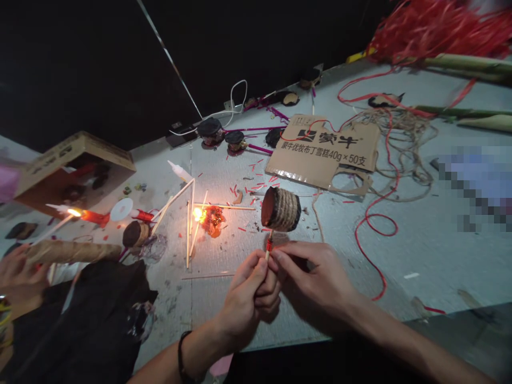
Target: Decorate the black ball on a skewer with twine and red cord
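Note:
A small drum wrapped in jute rope (281, 209) stands on a thin stick (269, 246) above the table. My left hand (248, 304) is closed round the lower end of that stick. My right hand (316, 277) pinches the stick just above it, at a short band of red wrapping. Both hands hover over the grey table top (420, 250), close to its near edge.
A lit candle stub (208, 217) burns among loose sticks left of the drum. A printed cardboard sheet (328, 152), red cord (376, 224), tangled twine and several dark drums lie behind. At the left, another person's hand (16, 277) holds a rope-wound roll (72, 250) near a second flame.

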`<state>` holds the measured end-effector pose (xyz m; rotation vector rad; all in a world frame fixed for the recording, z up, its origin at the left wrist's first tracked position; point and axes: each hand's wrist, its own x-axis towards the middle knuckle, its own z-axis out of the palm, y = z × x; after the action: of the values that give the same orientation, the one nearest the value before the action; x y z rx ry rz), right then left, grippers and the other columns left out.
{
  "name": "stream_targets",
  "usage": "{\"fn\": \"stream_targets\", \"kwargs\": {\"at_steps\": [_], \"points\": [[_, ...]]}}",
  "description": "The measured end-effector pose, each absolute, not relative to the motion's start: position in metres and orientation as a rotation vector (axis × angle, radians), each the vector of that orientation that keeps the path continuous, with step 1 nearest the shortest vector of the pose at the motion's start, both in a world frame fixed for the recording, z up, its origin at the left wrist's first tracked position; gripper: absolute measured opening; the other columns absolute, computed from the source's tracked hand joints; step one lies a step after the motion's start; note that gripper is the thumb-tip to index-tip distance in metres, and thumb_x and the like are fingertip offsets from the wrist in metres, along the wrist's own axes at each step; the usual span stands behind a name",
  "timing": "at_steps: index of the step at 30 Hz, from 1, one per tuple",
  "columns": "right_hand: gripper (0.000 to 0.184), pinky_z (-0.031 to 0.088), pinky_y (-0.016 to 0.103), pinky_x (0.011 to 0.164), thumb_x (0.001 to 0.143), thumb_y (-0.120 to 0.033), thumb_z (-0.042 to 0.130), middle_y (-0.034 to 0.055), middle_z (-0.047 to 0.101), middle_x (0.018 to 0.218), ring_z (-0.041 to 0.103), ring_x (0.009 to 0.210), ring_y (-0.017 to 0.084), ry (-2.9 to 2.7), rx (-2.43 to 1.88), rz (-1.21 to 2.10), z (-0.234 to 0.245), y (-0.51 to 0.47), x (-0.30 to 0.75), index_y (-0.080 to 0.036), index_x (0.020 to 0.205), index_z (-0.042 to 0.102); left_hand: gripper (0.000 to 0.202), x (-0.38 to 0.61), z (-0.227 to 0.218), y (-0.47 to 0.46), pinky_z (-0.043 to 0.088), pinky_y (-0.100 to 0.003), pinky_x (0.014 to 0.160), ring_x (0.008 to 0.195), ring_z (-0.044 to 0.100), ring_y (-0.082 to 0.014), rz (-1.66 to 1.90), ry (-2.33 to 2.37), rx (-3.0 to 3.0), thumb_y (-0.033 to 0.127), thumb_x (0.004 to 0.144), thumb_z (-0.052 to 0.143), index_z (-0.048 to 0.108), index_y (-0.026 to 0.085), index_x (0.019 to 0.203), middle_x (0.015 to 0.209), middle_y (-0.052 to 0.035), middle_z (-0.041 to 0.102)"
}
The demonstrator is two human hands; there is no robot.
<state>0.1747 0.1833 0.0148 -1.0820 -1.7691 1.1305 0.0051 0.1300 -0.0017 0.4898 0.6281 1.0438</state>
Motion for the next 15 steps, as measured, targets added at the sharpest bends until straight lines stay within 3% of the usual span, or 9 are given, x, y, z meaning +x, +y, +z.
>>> {"fn": "stream_targets", "kwargs": {"at_steps": [10, 15], "points": [[0.03, 0.05, 0.026, 0.067, 0.107, -0.024, 0.061, -0.0007, 0.078, 0.077, 0.068, 0.068, 0.014, -1.764, -1.058, 1.199, 0.0146, 0.1824, 0.174, -0.022, 0.081, 0.075, 0.03, -0.0004, -0.0002, 0.131, 0.023, -0.014, 0.039, 0.042, 0.01, -0.0055, 1.015, 0.579, 0.446, 0.042, 0.116, 0.053, 0.062, 0.018, 0.1, 0.059, 0.0127, 0.023], [0.028, 0.051, 0.026, 0.069, 0.107, -0.024, 0.06, 0.0005, 0.08, 0.08, 0.071, 0.07, 0.014, -1.755, -1.049, 1.207, 0.0129, 0.1814, 0.173, -0.021, 0.085, 0.077, 0.017, -0.0038, -0.0018, 0.1301, 0.024, -0.014, 0.04, 0.042, 0.01, -0.0051, 1.01, 0.562, 0.453, 0.033, 0.112, 0.063, 0.063, 0.018, 0.102, 0.058, 0.0134, 0.023]]}}
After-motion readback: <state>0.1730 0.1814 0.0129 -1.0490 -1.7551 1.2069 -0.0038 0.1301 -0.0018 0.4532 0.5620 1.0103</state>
